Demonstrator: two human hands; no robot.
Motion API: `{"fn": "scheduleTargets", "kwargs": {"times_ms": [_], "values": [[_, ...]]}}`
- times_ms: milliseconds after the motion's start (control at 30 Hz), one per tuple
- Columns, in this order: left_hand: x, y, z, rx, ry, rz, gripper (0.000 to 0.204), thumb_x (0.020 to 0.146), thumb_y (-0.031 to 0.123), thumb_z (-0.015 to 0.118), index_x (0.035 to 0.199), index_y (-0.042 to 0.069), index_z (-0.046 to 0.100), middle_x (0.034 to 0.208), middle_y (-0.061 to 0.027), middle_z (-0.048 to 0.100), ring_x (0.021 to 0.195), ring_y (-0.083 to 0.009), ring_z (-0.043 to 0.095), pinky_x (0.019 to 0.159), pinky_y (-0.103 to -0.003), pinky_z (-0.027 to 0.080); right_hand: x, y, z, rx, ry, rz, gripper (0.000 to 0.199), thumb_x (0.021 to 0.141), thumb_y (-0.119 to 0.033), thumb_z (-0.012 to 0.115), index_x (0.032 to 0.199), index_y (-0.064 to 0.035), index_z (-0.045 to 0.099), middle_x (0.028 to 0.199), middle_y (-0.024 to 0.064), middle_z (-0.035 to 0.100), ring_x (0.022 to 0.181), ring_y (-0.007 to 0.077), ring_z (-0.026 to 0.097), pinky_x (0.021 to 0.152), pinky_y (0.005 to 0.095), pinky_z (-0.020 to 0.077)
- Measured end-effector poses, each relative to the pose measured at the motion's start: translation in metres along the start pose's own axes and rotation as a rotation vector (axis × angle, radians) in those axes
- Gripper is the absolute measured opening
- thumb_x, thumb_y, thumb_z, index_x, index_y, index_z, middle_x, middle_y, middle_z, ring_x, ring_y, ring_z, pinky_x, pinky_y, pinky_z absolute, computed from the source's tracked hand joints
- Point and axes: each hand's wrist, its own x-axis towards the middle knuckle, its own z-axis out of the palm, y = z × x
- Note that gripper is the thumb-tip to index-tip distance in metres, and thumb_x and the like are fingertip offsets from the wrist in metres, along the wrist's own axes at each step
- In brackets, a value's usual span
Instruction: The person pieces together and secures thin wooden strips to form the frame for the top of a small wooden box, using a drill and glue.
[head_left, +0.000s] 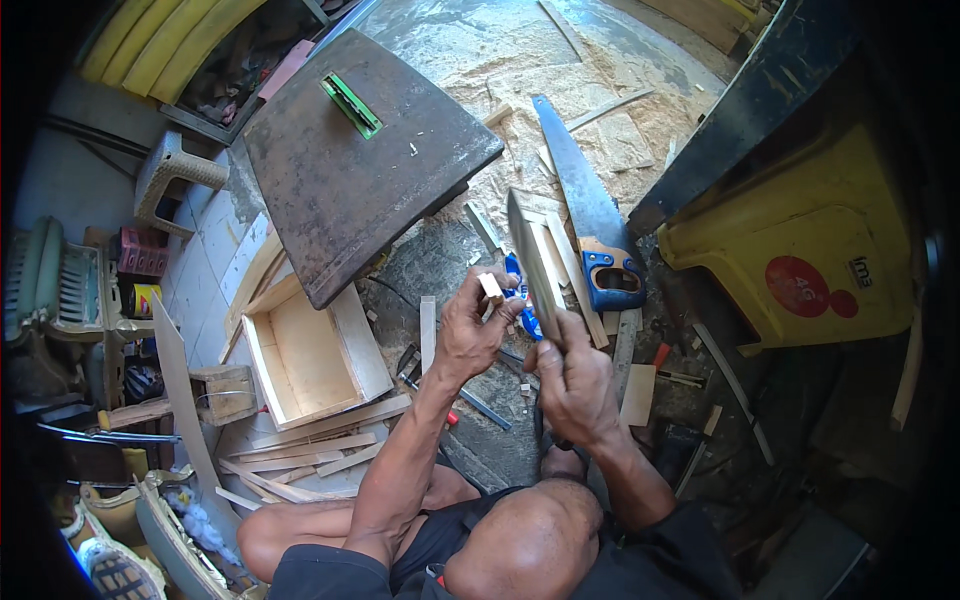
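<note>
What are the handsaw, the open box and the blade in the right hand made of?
Handsaw: smooth bluish-grey sheen, likely steel; blue-edged handle perhaps plastic. Open box: flat pale panels, apparently unpainted wood, maybe plywood. Blade: grey, streaky shine, probably steel.

The wood piece (490,286) is pale cream, the knife blade (533,260) grey. The saw handle (627,296) is blue and black; the yellow stool (720,250) bears red circles.

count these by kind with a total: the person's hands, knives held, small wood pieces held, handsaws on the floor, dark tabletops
hands: 2 (left hand, right hand)
knife: 1
small wood piece: 1
handsaw: 1
dark tabletop: 1
total: 6
</note>
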Motion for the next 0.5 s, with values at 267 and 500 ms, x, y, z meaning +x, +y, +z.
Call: {"fn": "scheduleTargets", "kwargs": {"times_ms": [267,500], "values": [[-0.015,-0.022,0.015,-0.083,0.066,0.154,0.037,0.091,-0.004,0.072,0.124,0.006,0.056,0.130,-0.0123,0.066,0.138,-0.0339,0.054,0.116,-0.047,0.042,0.000,0.000,0.016,-0.114,-0.119,0.060,0.041,0.104,-0.012,0.054,0.145,-0.0073,0.047,0.083,0.0319,0.067,0.084,0.0529,0.067,0.066,0.0573,0.0511],[-0.018,-0.039,0.012,-0.106,0.065,0.206,0.043,0.086,-0.003,0.077,0.123,0.007,0.057,0.127,-0.0108,0.064,0.138,-0.0340,0.053,0.117,-0.049,0.042,-0.002,0.008,0.021,-0.070,-0.162,0.044,0.044,0.104,-0.011,0.055,0.146,-0.0056,0.044,0.080,0.0318,0.066,0.079,0.0513,0.068,0.063,0.0573,0.0506]]}}
